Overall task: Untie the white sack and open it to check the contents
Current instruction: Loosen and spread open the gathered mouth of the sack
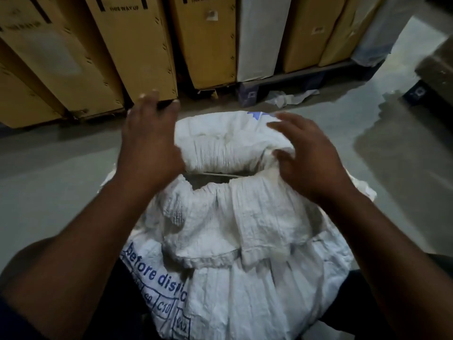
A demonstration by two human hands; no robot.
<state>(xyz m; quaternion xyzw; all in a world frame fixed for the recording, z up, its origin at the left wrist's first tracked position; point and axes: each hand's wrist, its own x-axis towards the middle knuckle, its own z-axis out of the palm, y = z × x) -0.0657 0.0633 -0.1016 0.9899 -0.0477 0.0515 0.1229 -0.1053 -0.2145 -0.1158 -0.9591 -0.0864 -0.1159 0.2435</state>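
Observation:
A white woven sack (245, 217) with blue print stands on the floor right below me. Its crumpled mouth is parted, with a dark gap (215, 176) in the middle; what is inside is too dark to make out. My left hand (149, 141) hovers over the left side of the mouth with its fingers spread, blurred, holding nothing. My right hand (308, 155) is over the right side of the mouth, fingers apart and curled toward the gathered far lip; I see no grip on the fabric.
Tall brown cardboard boxes (132, 45) and a white one (259, 38) stand on a pallet (282, 81) just behind the sack. Crumpled paper scraps (286, 98) lie on the grey floor. A dark box (434, 69) sits at the right edge.

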